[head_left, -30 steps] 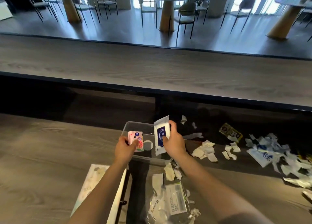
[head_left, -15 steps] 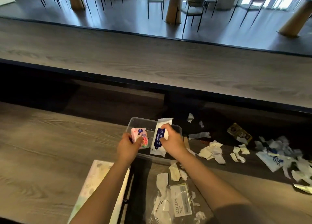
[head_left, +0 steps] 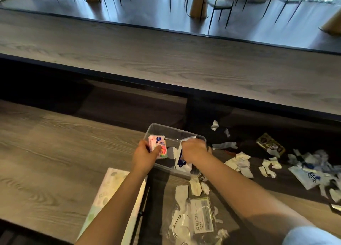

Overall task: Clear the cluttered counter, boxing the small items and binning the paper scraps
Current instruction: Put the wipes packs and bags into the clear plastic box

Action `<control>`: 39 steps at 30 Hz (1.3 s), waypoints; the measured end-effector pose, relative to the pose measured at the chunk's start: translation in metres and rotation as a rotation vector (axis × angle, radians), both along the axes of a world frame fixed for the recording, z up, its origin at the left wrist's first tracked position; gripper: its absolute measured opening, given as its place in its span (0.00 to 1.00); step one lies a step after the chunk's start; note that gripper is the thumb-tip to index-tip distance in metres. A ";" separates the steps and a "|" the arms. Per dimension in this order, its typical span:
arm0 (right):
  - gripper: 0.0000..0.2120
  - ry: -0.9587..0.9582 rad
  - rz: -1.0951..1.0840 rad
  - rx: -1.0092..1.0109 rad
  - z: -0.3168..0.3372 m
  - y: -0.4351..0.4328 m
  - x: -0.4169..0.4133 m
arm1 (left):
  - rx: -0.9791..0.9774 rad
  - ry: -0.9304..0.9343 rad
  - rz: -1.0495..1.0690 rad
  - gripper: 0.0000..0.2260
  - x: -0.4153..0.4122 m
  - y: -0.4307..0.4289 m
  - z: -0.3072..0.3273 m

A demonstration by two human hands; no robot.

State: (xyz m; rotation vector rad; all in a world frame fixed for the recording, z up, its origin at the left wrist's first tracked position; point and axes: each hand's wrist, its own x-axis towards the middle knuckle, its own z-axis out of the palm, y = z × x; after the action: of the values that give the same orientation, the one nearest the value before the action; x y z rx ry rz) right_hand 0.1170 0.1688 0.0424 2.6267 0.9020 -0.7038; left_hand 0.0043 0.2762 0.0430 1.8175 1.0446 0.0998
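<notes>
Both hands at the clear box (head_left: 162, 127), your left hand (head_left: 145, 155) gripping the pink tissue pack (head_left: 159, 146), your right hand (head_left: 193, 149) clutching a white-and-blue packet (head_left: 181, 161) inside it.

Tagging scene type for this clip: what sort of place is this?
Probably a café or canteen seating area. A long wooden counter looks out over a floor with thick table pedestals and thin-legged chairs around them.
</notes>
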 end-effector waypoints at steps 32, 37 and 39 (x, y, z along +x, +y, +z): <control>0.22 -0.005 -0.348 0.664 -0.016 -0.091 -0.035 | 0.346 0.618 -0.453 0.13 0.051 -0.013 -0.037; 0.22 0.060 -0.499 0.788 -0.012 -0.103 -0.043 | 0.603 0.558 -0.481 0.15 0.039 -0.019 -0.033; 0.20 0.017 -0.569 0.887 -0.017 -0.114 -0.051 | 0.721 0.443 -0.452 0.16 0.028 -0.023 -0.026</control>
State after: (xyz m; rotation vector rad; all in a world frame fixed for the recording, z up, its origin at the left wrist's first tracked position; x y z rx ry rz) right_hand 0.0662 0.0546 0.0250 3.7543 0.5155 -0.4993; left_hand 0.0328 0.2532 0.0166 2.7860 0.9208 -0.2426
